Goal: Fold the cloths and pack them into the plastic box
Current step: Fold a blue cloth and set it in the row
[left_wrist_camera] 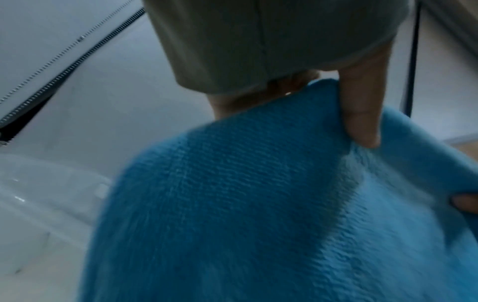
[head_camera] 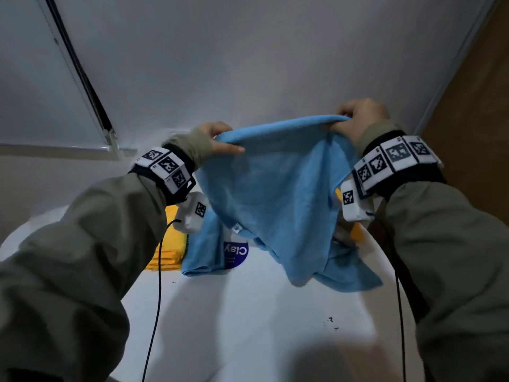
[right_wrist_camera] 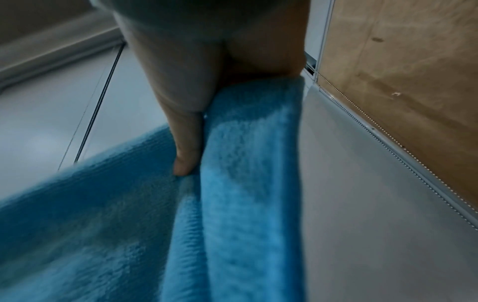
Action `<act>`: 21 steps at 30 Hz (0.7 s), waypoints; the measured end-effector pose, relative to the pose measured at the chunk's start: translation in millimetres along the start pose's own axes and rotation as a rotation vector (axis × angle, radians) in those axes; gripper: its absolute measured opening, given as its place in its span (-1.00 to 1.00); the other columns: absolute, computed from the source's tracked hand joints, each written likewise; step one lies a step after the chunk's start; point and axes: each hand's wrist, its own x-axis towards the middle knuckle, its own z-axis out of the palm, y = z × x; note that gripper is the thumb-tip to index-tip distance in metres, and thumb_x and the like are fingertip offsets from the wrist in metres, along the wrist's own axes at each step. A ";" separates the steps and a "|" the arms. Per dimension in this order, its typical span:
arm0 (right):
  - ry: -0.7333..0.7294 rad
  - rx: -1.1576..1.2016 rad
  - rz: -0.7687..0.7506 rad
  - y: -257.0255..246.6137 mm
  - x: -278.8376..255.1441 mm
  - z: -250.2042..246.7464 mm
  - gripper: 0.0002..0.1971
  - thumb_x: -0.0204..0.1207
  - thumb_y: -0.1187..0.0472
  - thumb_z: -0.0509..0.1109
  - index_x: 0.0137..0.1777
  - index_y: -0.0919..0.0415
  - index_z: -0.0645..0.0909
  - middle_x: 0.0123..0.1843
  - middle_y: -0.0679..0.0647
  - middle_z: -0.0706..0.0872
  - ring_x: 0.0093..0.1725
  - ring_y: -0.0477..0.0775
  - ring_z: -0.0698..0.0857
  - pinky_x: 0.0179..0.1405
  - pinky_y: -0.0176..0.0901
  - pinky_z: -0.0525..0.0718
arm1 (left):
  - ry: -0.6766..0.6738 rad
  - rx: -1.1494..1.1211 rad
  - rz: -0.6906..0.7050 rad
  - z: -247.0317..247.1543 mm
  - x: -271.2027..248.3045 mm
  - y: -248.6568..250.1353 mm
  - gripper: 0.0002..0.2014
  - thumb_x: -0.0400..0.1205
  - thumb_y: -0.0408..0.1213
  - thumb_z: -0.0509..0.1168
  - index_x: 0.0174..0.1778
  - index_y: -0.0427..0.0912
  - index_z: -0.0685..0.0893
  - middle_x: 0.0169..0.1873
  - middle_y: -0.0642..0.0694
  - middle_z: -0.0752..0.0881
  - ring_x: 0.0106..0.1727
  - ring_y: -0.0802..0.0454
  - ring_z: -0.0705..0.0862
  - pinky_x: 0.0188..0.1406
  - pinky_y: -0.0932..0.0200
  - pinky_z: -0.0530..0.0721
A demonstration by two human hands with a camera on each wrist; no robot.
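Observation:
A blue cloth (head_camera: 272, 188) hangs in the air above the white table (head_camera: 248, 326), held up by its top edge. My left hand (head_camera: 217, 139) pinches the cloth's left top corner, thumb on the near side (left_wrist_camera: 362, 114). My right hand (head_camera: 355, 119) pinches the right top corner, and the blue cloth (right_wrist_camera: 245, 183) drapes down from its thumb (right_wrist_camera: 186, 143). A second blue cloth (head_camera: 203, 252) lies crumpled on the table beneath. Folded yellow cloths (head_camera: 168, 244) lie to its left. A clear plastic box (left_wrist_camera: 38, 204) shows blurred at the left of the left wrist view.
A round blue-and-white label reading "Clay" (head_camera: 235, 253) lies on the table under the cloths. Cables (head_camera: 157, 299) hang from both wrist cameras. A window blind with a bead chain (head_camera: 80, 70) stands behind, and a wooden panel (head_camera: 473, 92) at the right.

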 end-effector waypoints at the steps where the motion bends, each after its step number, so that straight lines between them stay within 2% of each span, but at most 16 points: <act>1: 0.001 0.011 0.012 2.1 0.0 -1.6 -0.78 0.41 0.01 0.48 -0.09 0.14 0.71 -0.23 0.13 0.65 -0.14 0.08 0.60 -0.13 -0.20 0.47 | 0.018 -0.019 -0.007 -5.2 -0.4 2.2 -0.70 0.24 -0.06 0.55 -0.32 -0.08 0.58 -0.36 -0.03 0.56 -0.40 0.27 0.51 -0.29 0.28 0.49; 3: -0.007 0.011 0.027 6.3 -2.1 -4.7 -0.81 0.43 -0.04 0.46 -0.16 0.07 0.66 -0.22 0.16 0.64 -0.14 0.12 0.59 -0.13 -0.15 0.48 | 0.082 -0.020 -0.026 -14.8 -0.2 -0.6 -0.69 0.40 -0.29 0.52 -0.45 -0.09 0.47 -0.48 -0.06 0.48 -0.55 0.31 0.45 -0.43 0.24 0.41; 7: 0.008 0.028 0.063 16.1 -5.0 -5.8 -0.74 0.49 0.00 0.42 -0.01 0.18 0.70 -0.10 0.26 0.70 -0.05 0.22 0.64 0.04 -0.05 0.57 | 0.186 -0.033 -0.062 -27.1 -4.0 -12.5 -0.64 0.36 -0.46 0.52 -0.44 -0.07 0.43 -0.44 -0.06 0.51 -0.34 0.02 0.48 -0.45 0.27 0.50; 9: 0.026 0.070 0.103 20.5 -6.3 -3.9 -0.74 0.51 0.04 0.40 0.05 0.21 0.70 0.01 0.29 0.74 0.05 0.27 0.67 0.14 -0.01 0.60 | 0.207 0.020 -0.115 -32.5 -7.1 -19.4 -0.66 0.44 -0.53 0.43 -0.41 -0.08 0.43 -0.42 -0.05 0.49 -0.38 0.03 0.46 -0.63 0.43 0.50; 10: 0.039 0.096 0.117 22.2 -7.4 -3.1 -0.74 0.51 0.06 0.39 0.07 0.22 0.69 0.04 0.30 0.74 0.07 0.29 0.68 0.16 0.01 0.61 | 0.219 0.021 -0.139 -34.9 -9.4 -22.3 -0.68 0.47 -0.52 0.41 -0.39 -0.09 0.43 -0.42 -0.06 0.49 -0.41 0.04 0.46 -0.68 0.42 0.51; 13: 0.064 0.135 0.180 24.4 -12.4 -2.2 -0.73 0.52 0.06 0.37 0.10 0.20 0.69 0.06 0.29 0.73 0.09 0.31 0.68 0.18 0.02 0.63 | 0.272 -0.014 -0.206 -39.4 -15.5 -29.4 -0.71 0.50 -0.48 0.39 -0.36 -0.09 0.43 -0.38 -0.08 0.53 -0.40 0.02 0.51 -0.57 0.24 0.58; 16: -0.037 0.054 0.235 19.6 -16.6 1.9 -0.75 0.52 0.17 0.35 0.17 0.17 0.65 0.07 0.23 0.70 0.08 0.28 0.65 0.16 -0.05 0.58 | 0.304 -0.245 -0.141 -32.9 -20.2 -26.2 -0.70 0.55 -0.53 0.31 -0.34 -0.09 0.40 -0.34 -0.07 0.54 -0.32 0.04 0.55 -0.55 0.25 0.64; 19: -0.190 -0.087 0.134 -0.9 -20.1 14.1 -0.51 0.39 0.21 0.49 0.34 0.06 0.55 0.36 0.22 0.58 0.29 0.32 0.57 0.37 0.11 0.54 | 0.219 -0.283 -0.044 -11.8 -23.4 -7.1 -0.71 0.56 -0.52 0.30 -0.30 -0.03 0.44 -0.35 -0.06 0.56 -0.36 0.11 0.57 -0.58 0.31 0.60; 21: -0.264 0.033 -0.057 -29.3 -34.4 23.9 -0.33 0.34 0.16 0.58 0.46 0.05 0.44 0.42 0.18 0.50 0.33 0.22 0.54 0.40 0.06 0.50 | 0.095 -0.224 0.020 8.0 -25.3 11.9 -0.75 0.55 -0.53 0.32 -0.26 -0.07 0.50 -0.43 0.00 0.59 -0.50 0.30 0.58 -0.60 0.44 0.54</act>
